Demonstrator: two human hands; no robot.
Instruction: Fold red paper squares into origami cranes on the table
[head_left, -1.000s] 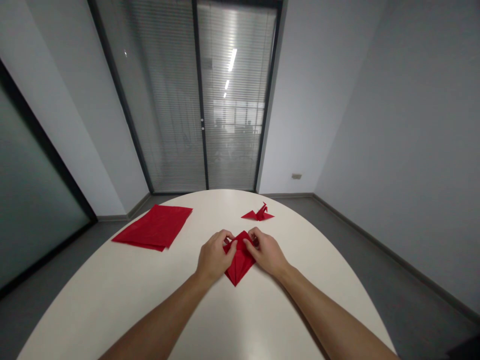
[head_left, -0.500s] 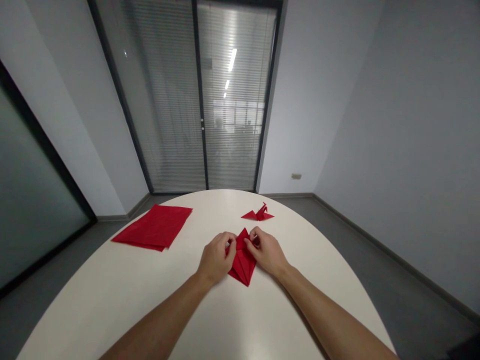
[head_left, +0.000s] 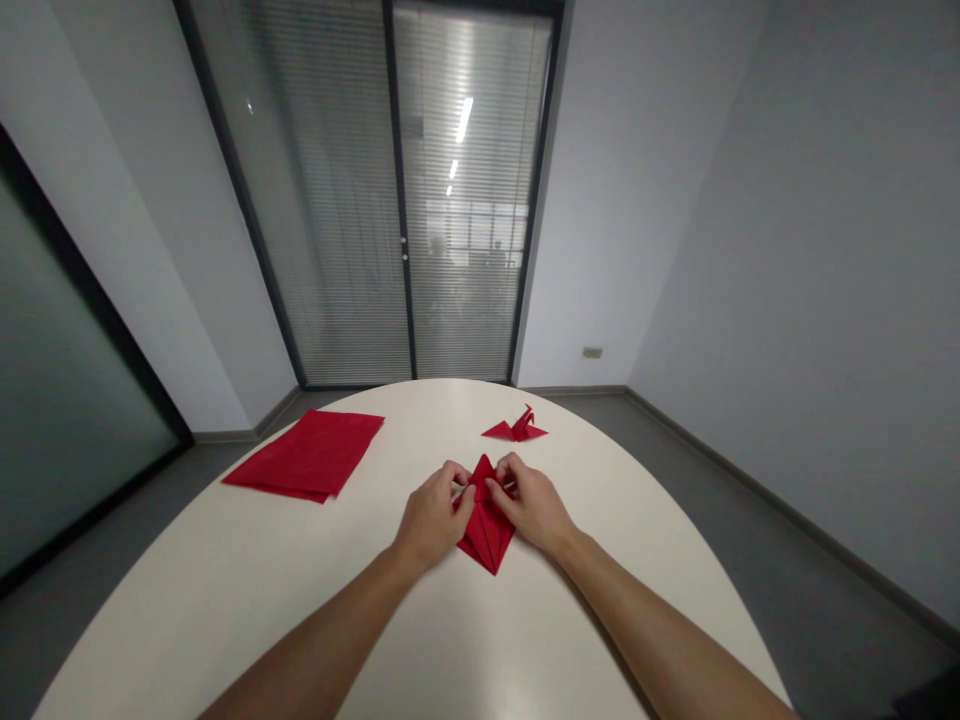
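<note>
A red sheet of origami paper (head_left: 487, 535), folded into a diamond with creases running to its near tip, lies on the table in front of me. My left hand (head_left: 436, 515) pinches its left edge between thumb and fingers. On the opposite edge, my right hand (head_left: 532, 503) grips the paper with thumb and curled fingers. The far tip rises between both hands, while the side corners are partly hidden by my fingers. Just beyond my right hand stands a finished red paper crane (head_left: 519, 427) with spread wings.
A small stack of flat red paper sheets (head_left: 311, 455) lies at the left of the round white table (head_left: 247, 610). Behind the table are a glass partition with blinds (head_left: 472, 300) and a pale wall with a socket plate (head_left: 592, 353).
Both thumbs have shifted slightly on the folded paper. Its far tip has moved a little left and looks wider and more raised. The crane and the stack stay put.
</note>
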